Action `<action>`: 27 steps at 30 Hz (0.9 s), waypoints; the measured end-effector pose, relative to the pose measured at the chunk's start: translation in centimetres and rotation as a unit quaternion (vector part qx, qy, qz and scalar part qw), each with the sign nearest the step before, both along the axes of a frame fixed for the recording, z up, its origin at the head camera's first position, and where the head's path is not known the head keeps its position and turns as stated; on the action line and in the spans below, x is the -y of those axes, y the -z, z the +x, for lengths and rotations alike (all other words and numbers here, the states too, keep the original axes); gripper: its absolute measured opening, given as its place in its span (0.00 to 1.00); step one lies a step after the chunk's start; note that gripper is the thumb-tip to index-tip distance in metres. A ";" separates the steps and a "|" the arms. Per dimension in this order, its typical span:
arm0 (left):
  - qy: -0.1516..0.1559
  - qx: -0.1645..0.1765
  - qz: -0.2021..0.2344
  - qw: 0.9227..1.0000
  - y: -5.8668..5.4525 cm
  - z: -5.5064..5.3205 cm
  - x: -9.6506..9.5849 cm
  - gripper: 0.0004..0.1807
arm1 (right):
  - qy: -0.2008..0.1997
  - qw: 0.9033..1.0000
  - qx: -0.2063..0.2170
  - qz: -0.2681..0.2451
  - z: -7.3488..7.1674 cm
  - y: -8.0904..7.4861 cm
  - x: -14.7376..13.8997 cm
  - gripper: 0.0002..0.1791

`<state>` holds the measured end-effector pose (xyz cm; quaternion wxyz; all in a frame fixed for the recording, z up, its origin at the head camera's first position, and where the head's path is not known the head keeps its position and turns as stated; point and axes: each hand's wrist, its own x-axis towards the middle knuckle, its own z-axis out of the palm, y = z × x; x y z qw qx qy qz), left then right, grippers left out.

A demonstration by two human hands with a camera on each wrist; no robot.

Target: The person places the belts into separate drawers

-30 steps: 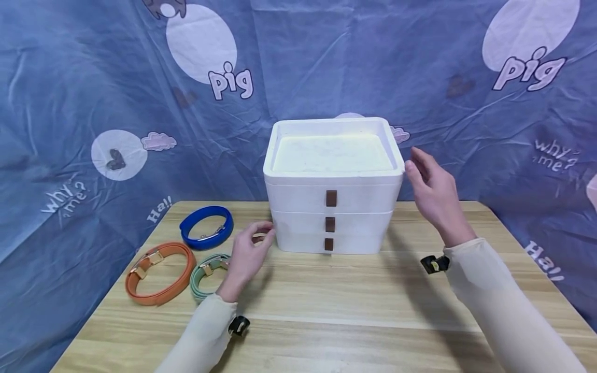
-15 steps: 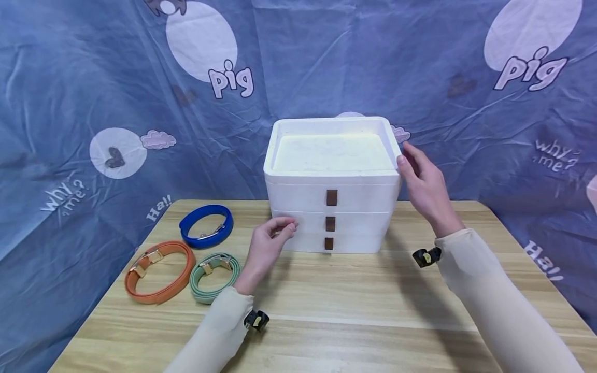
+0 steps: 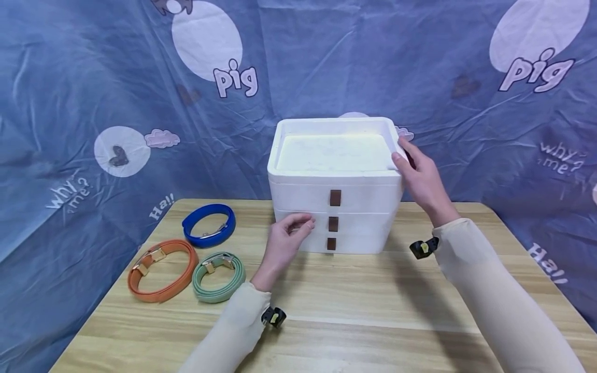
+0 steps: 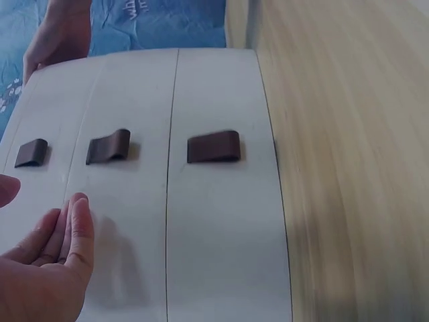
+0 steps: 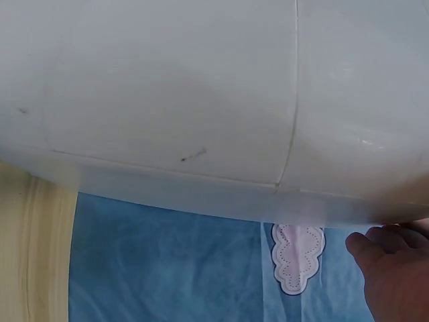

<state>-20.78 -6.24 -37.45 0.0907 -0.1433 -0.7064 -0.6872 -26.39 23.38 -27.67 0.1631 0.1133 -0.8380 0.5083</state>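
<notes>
Left hand (image 3: 286,241): nothing held, fingers loosely curved, thumb set well apart from them. It is placed in front of the white drawer unit (image 3: 298,197), left of the middle brown pull tab (image 3: 333,224) and not touching it; probably kept there so the tab is within easy reach. Contact with the drawer face can't be confirmed, though the shadow suggests a gap.

Right hand (image 3: 424,181): unit gripped by its right-hand rim, thumb over the edge, fingers along the outside. Likely done to brace it against sliding.

Unit is stood upright toward the rear of the counter (image 3: 364,311), all three drawers flush, tabs faced to the person, so presumably oriented for front access.

Left of it, three coiled belts are laid out: green (image 3: 216,296) nearest the left arm, orange (image 3: 158,296) beside it, blue (image 3: 200,241) behind. Probably coiled for compactness. Printed blue cloth (image 3: 303,52) is hung behind as backdrop.
</notes>
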 end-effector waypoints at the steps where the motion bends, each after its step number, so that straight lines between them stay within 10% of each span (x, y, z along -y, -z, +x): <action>1: 0.000 -0.004 0.004 1.000 -0.1 0.0 -0.3 0.12 | -0.003 1.000 0.001 -0.008 -0.1 0.0 -0.1 0.34; 6: 0.019 0.005 0.042 0.999 -0.7 0.0 -1.5 0.13 | -0.065 0.993 0.018 -0.100 -0.2 0.3 -0.2 0.35; 12: 0.052 0.050 0.117 0.990 -0.8 -0.6 -2.5 0.13 | -0.153 0.958 0.029 -0.242 -0.6 0.7 -0.2 0.37; 27: 0.080 0.085 0.249 0.961 -1.3 -0.8 -4.8 0.13 | -0.166 0.948 0.036 -0.270 -0.8 1.2 -0.3 0.37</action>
